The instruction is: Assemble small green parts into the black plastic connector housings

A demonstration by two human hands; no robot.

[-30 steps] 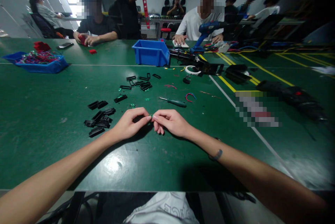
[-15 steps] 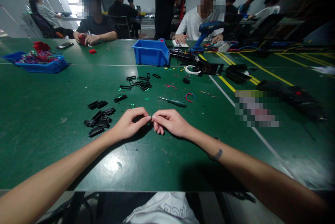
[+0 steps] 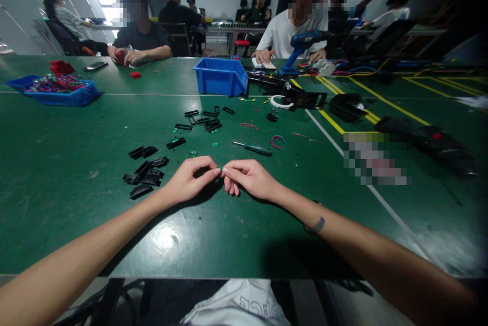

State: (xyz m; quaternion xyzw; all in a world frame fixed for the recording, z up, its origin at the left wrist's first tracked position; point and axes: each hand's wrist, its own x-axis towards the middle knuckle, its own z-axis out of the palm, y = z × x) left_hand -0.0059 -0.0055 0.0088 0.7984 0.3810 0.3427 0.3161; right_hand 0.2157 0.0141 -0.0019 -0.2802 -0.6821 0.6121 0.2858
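Observation:
Over the green table, my left hand (image 3: pixel 195 179) and my right hand (image 3: pixel 249 178) meet fingertip to fingertip. Both are closed in a pinch on a small green circuit board (image 3: pixel 221 169), mostly covered by the fingers. Similar green boards (image 3: pixel 215 144) lie just beyond the hands. A screwdriver (image 3: pixel 253 148) with a dark green handle rests past my right hand. Left of my left hand is a heap of black plastic housings (image 3: pixel 147 173). Farther back, several black rectangular frames (image 3: pixel 206 120) are scattered.
A blue bin (image 3: pixel 221 78) stands at the middle back, near a blue cordless drill (image 3: pixel 299 51). Far left, a blue tray (image 3: pixel 64 96) holds coloured wires. Short wires (image 3: pixel 277 141) and black parts (image 3: pixel 346 107) lie to the right. Two people sit across the table.
My hands keep the same pinch in nearly the same place. In the background, the standing person in black has gone from view, showing a seated person behind.

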